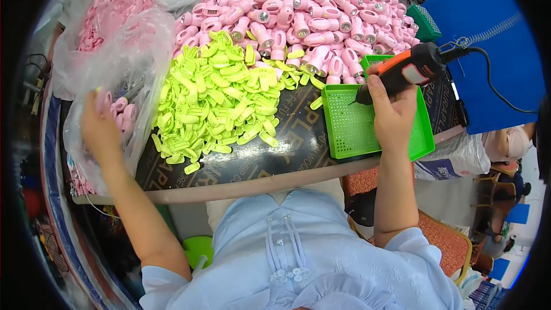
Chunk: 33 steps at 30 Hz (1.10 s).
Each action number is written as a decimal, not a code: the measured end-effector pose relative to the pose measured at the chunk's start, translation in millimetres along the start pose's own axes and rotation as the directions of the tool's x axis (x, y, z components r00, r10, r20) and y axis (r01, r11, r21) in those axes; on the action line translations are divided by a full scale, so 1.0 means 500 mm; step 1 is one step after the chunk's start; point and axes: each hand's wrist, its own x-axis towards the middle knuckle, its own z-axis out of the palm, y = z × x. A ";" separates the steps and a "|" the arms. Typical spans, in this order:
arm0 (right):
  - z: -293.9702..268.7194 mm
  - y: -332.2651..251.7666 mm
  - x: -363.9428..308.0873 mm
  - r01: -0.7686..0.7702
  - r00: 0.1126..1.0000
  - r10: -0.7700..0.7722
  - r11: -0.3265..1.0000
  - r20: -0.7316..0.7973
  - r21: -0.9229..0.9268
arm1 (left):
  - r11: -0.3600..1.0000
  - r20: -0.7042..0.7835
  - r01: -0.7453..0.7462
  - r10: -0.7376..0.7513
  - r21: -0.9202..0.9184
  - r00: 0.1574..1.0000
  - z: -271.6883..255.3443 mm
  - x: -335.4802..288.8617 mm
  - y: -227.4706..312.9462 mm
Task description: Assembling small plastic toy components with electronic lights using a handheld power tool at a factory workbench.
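At the table's left, my left hand [99, 123] reaches into a clear plastic bag [77, 138]. Its fingers curl around a pink flashlight [104, 101]; the far side of the grip is hidden. Other pink flashlights [127, 116] lie in the bag beside the hand. My right hand [393, 106] grips a black and orange electric screwdriver [407, 69], its bit pointing left over a green perforated tray [350, 143]. A large heap of yellow-green plastic pieces [212, 103] lies between the two hands.
Pink flashlights [298, 6] are piled across the back of the table. A second bag of pink parts [117, 6] stands at the back left. The screwdriver's cord and a coiled spring [493, 28] hang before a blue panel [488, 0]. The table's front edge [275, 181] is close to my body.
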 end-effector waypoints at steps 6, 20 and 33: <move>-0.039 -0.095 0.001 0.103 0.994 -0.100 0.677 0.047 -0.729 | 0.923 0.187 0.127 -0.206 0.363 0.960 0.007 0.064 -0.111; 0.128 0.059 -0.047 0.744 0.629 0.222 0.103 0.745 -0.660 | 0.482 0.278 -0.767 0.875 -0.423 0.397 0.128 -0.082 0.528; 0.075 0.024 -0.045 -0.256 0.791 0.388 0.912 0.472 -0.320 | 0.409 0.191 -0.725 0.910 -0.554 0.367 0.173 -0.064 0.492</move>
